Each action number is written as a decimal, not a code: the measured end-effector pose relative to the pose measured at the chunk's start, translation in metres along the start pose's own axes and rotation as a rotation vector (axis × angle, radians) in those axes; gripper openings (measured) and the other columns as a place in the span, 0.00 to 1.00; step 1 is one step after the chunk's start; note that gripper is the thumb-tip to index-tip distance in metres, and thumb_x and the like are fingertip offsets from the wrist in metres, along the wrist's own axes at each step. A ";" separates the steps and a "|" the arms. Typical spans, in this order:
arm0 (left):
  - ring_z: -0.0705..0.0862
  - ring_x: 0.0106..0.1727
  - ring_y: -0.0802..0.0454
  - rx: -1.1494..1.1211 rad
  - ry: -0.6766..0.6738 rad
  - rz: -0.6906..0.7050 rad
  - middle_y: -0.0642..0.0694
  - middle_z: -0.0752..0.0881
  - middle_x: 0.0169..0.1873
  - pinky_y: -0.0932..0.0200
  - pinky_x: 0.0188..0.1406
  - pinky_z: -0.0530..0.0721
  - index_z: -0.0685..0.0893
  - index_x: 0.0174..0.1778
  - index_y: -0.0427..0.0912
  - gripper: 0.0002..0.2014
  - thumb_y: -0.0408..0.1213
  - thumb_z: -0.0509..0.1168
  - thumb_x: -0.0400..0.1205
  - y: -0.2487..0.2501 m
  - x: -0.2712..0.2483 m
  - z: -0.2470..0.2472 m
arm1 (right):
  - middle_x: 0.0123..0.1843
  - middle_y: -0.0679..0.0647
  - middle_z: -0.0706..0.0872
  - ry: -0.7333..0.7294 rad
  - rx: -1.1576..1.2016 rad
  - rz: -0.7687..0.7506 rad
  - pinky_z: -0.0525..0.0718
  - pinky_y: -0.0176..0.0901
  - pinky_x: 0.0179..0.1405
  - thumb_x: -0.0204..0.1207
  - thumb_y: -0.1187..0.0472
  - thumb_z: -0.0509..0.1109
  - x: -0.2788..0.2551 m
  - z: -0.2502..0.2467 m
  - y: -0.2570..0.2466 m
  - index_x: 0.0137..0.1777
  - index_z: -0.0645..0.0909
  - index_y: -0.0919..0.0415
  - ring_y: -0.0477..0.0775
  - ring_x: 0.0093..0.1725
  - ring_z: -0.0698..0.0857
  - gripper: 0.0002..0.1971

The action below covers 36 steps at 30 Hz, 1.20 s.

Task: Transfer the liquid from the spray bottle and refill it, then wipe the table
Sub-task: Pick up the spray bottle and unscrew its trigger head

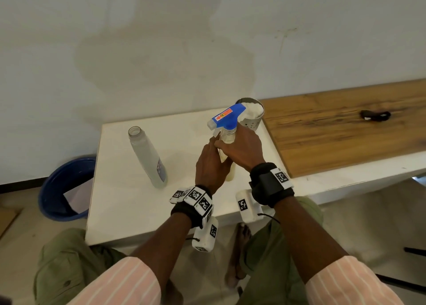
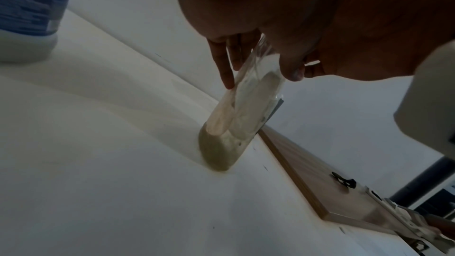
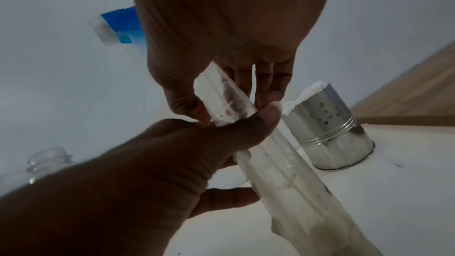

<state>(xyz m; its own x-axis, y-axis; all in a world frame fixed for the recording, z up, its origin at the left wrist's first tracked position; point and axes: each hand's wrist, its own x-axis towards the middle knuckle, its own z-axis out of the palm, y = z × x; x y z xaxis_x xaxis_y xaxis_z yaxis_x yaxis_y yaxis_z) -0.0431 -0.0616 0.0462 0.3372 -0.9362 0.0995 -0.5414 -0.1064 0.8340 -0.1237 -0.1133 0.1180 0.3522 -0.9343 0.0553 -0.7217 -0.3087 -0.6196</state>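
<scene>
The spray bottle [image 1: 228, 139] stands upright on the white table [image 1: 129, 203], with a blue trigger head [image 1: 227, 117] and a little pale yellowish liquid at its bottom [image 2: 219, 151]. My left hand [image 1: 211, 159] grips the clear body from the left, its fingers [image 2: 222, 65] on one side and thumb on the other. My right hand [image 1: 242, 148] holds the bottle's neck just under the blue head, with its fingers [image 3: 265, 85] curled round it. A second clear bottle [image 1: 147, 155] with a blue label stands uncapped to the left, apart from both hands.
A perforated metal cup [image 1: 252, 118] stuffed with white tissue stands just behind the spray bottle. A wooden board [image 1: 345, 129] with a small black object [image 1: 374, 115] lies to the right. A blue bin [image 1: 66, 187] sits on the floor left of the table.
</scene>
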 end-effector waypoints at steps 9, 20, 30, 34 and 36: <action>0.80 0.63 0.47 0.097 0.059 -0.018 0.46 0.80 0.64 0.48 0.59 0.82 0.67 0.74 0.44 0.30 0.51 0.66 0.79 0.002 0.007 -0.013 | 0.69 0.48 0.80 0.241 0.156 -0.040 0.85 0.50 0.59 0.60 0.34 0.79 -0.006 -0.017 -0.004 0.75 0.65 0.53 0.52 0.62 0.83 0.47; 0.84 0.58 0.45 0.037 0.178 0.045 0.41 0.84 0.58 0.62 0.53 0.75 0.74 0.70 0.40 0.21 0.45 0.63 0.83 0.021 0.024 -0.023 | 0.55 0.53 0.89 0.253 0.262 -0.029 0.86 0.54 0.59 0.66 0.49 0.81 0.006 -0.020 -0.024 0.67 0.75 0.58 0.53 0.47 0.86 0.32; 0.84 0.54 0.48 -0.079 0.224 0.066 0.44 0.86 0.55 0.56 0.54 0.81 0.76 0.68 0.43 0.30 0.59 0.64 0.75 0.020 0.023 -0.022 | 0.55 0.58 0.87 0.009 0.053 -0.151 0.85 0.50 0.60 0.64 0.55 0.83 0.027 -0.045 -0.032 0.60 0.77 0.61 0.52 0.49 0.83 0.27; 0.83 0.53 0.49 -0.094 0.280 0.022 0.45 0.86 0.54 0.55 0.54 0.82 0.77 0.67 0.42 0.27 0.52 0.71 0.75 0.021 0.023 -0.022 | 0.55 0.58 0.87 -0.021 0.006 -0.175 0.83 0.40 0.55 0.65 0.55 0.82 0.031 -0.045 -0.035 0.60 0.78 0.61 0.49 0.49 0.81 0.26; 0.83 0.53 0.50 -0.099 0.303 0.016 0.46 0.86 0.54 0.56 0.54 0.81 0.78 0.67 0.42 0.27 0.50 0.72 0.74 0.022 0.022 -0.022 | 0.54 0.58 0.87 -0.018 -0.034 -0.183 0.77 0.36 0.51 0.66 0.54 0.81 0.030 -0.043 -0.036 0.59 0.78 0.62 0.48 0.48 0.79 0.25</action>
<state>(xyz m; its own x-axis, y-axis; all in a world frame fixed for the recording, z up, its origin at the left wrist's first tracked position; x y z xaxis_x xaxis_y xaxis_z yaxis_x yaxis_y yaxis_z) -0.0306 -0.0774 0.0788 0.5512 -0.7937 0.2573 -0.4754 -0.0453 0.8786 -0.1129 -0.1377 0.1756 0.4898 -0.8588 0.1505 -0.6644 -0.4794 -0.5734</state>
